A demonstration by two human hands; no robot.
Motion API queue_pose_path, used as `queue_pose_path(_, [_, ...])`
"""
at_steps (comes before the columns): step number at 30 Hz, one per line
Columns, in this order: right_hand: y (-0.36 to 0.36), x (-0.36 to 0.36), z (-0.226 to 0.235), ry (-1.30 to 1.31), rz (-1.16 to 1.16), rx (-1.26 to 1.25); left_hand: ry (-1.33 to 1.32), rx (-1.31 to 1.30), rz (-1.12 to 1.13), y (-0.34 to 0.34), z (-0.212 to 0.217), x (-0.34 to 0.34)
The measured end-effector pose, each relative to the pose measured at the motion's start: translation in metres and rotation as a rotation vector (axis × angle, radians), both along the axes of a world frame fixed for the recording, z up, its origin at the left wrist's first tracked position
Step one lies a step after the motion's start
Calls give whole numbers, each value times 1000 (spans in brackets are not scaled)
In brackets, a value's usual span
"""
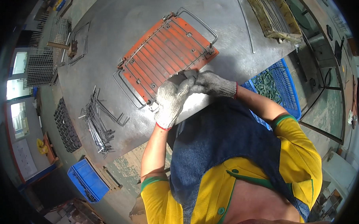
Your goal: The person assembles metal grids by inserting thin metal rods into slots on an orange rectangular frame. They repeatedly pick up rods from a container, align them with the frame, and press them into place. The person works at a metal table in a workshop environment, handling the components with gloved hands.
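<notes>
Head view, looking down on a grey steel worktable [144, 18]. We cannot make out what lies between the gloves: the left hand [170, 101] and right hand [211, 84], both in white knit gloves, meet at the near edge of the jig, and the left glove's fingers cover the right's fingertips. We see the left fingers curled over, closed round sth. small or round the right fingertips; which, we cannot tell. Right fingers are bent under the left glove, grip not visible.

The orange jig plate [167, 53] lies flat on the table just beyond the hands, w/ a wire rack [165, 47] seated on it. Long axis runs from lower left to upper right in the picture; the thin cross wires run along that same diagonal, and looped wire ends stick out past both short sides. The near corner of plate and rack is hidden by the gloves.

Surroundings: a heap of bent wire pieces [99, 122] on the table to the left, well apart from the jig; a worn tray of rods [273, 16] at the far right; a blue plastic crate [279, 83] of dark parts beside the right forearm, partly hidden by it; a second blue bin [87, 180] on the floor at lower left. Picture rim is dark and bent, detail there unclear.
</notes>
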State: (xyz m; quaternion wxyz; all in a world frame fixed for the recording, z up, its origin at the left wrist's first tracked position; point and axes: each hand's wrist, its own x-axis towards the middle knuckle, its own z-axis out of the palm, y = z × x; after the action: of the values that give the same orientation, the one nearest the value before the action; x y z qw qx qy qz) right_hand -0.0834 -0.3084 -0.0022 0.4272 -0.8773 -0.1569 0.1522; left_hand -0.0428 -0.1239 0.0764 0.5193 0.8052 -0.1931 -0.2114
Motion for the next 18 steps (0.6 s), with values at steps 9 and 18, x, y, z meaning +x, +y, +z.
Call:
queue_pose_path(9, [-11,35,41,486,-36,572,830,-718,214,-42,-35,89])
queue_pose_path(18, [-36,88,-37,-649,169,-336,802,-528,263,-59,-42,124])
